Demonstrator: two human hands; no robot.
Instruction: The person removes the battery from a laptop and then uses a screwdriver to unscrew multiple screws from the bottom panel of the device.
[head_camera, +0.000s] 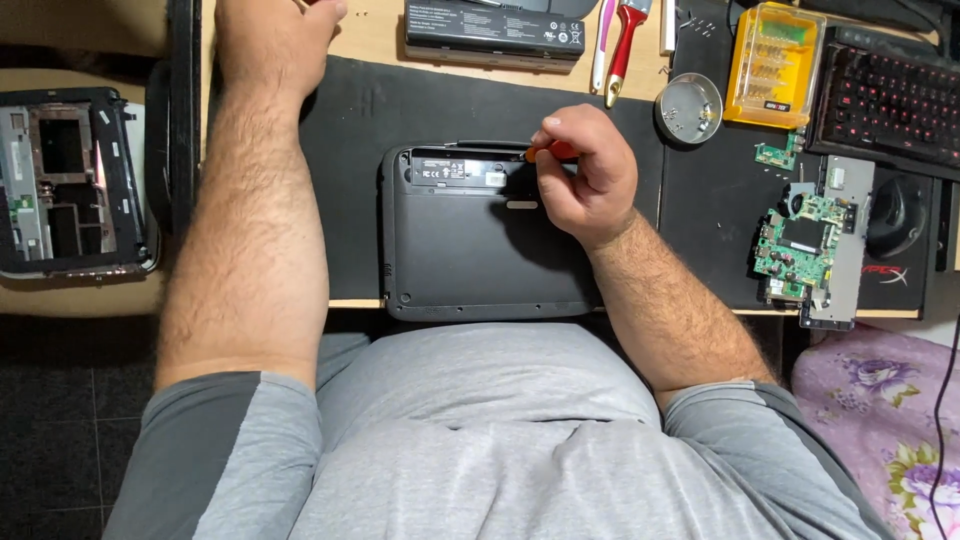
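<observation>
Though partly hidden, right hand (585, 170) curled.

A small black laptop (480, 235) lies upside down, its empty battery bay facing away; an orange-handled screwdriver (553, 151) stands over that bay.

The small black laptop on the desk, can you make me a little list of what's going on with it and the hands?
thing: small black plastic laptop, lying bottom up on a black mat
right hand: holds an orange-handled screwdriver at the laptop's top edge
left hand: reaches up the desk, fingers out of view
nearby: round metal dish, yellow plastic bit case, green circuit board
</observation>
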